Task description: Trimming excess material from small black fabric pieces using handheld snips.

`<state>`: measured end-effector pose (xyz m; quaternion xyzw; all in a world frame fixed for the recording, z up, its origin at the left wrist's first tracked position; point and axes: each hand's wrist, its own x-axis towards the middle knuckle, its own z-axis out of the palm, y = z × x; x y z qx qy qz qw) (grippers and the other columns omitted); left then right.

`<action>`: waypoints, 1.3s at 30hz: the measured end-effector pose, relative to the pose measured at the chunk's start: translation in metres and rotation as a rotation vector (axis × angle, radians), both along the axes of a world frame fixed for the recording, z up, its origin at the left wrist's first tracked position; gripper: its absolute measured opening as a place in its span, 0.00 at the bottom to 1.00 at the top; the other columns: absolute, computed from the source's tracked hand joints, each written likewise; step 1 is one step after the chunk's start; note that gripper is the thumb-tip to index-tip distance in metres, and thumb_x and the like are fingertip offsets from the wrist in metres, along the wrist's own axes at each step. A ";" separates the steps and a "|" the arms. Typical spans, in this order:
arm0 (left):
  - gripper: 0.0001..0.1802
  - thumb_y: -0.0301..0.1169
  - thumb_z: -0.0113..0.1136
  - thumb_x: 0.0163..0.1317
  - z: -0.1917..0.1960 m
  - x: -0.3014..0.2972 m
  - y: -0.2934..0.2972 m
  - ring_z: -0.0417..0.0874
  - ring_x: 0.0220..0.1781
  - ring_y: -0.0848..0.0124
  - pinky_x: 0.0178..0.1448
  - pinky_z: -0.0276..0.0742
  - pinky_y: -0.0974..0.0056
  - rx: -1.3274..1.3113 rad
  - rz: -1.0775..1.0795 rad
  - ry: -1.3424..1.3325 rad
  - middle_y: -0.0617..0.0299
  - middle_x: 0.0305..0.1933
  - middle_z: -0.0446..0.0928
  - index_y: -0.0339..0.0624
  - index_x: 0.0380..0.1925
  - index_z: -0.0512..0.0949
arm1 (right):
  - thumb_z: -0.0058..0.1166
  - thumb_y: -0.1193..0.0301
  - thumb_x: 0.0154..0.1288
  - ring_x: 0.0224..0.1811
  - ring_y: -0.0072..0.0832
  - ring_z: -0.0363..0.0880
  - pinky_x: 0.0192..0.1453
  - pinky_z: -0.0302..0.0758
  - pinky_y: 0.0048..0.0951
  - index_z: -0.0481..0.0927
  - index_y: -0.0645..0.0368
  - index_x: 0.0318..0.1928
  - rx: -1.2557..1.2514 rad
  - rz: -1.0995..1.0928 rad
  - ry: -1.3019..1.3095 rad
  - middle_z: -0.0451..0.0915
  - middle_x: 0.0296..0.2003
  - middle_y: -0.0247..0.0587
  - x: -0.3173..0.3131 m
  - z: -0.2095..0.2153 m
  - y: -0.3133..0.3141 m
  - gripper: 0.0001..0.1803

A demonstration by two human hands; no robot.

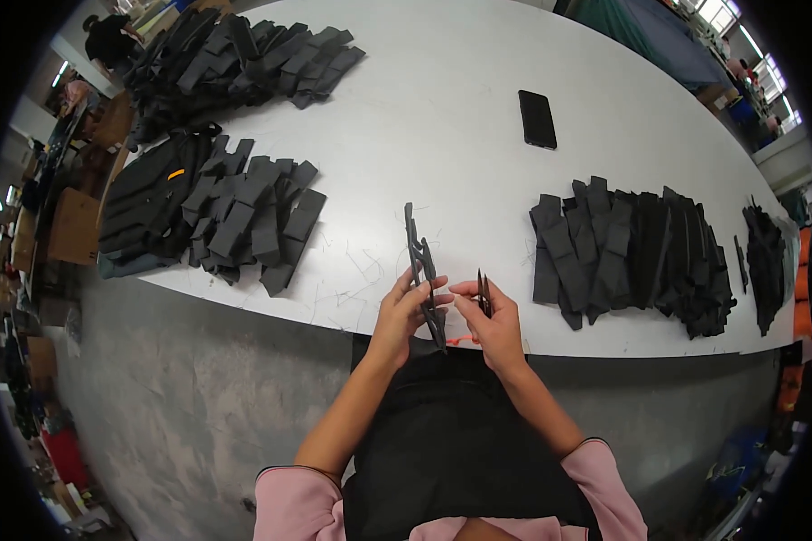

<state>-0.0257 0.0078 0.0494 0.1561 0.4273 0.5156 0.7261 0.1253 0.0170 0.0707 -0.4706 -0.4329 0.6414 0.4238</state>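
Two-toned by dark cloth heaps, the broad white table (424,135) spreads beneath a narrow black fabric strip (428,268), pinched above its front edge by the left hand (401,311). The right hand (496,331) is wrapped around small dark metal snips (486,305), their points best kept clear of cloth held taut.

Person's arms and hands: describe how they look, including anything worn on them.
The left hand and right hand are both ungloved. The forearms are bare too, leading up to loose, short pink sleeves with a thin dark edge at the cuff.
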 end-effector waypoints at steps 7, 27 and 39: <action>0.34 0.30 0.60 0.58 -0.008 0.003 -0.001 0.79 0.49 0.65 0.53 0.73 0.64 0.113 0.093 0.344 0.50 0.54 0.73 0.32 0.61 0.57 | 0.55 0.74 0.61 0.28 0.13 0.68 0.31 0.67 0.17 0.78 0.66 0.37 0.235 0.062 -0.167 0.72 0.29 0.31 -0.007 -0.005 0.012 0.07; 0.24 0.40 0.45 0.69 -0.002 -0.004 -0.012 0.77 0.45 0.73 0.50 0.74 0.70 0.158 -0.170 -0.164 0.58 0.44 0.75 0.36 0.58 0.64 | 0.51 0.72 0.65 0.10 0.18 0.62 0.11 0.54 0.16 0.68 0.57 0.29 -0.237 0.074 0.277 0.69 0.15 0.34 0.002 -0.024 0.019 0.08; 0.30 0.33 0.58 0.55 -0.024 0.015 -0.006 0.75 0.31 0.70 0.39 0.72 0.66 0.197 -0.005 0.660 0.57 0.37 0.70 0.38 0.56 0.61 | 0.55 0.77 0.57 0.17 0.17 0.66 0.16 0.60 0.15 0.66 0.63 0.50 -0.055 -0.117 0.078 0.70 0.33 0.37 0.005 -0.027 0.012 0.19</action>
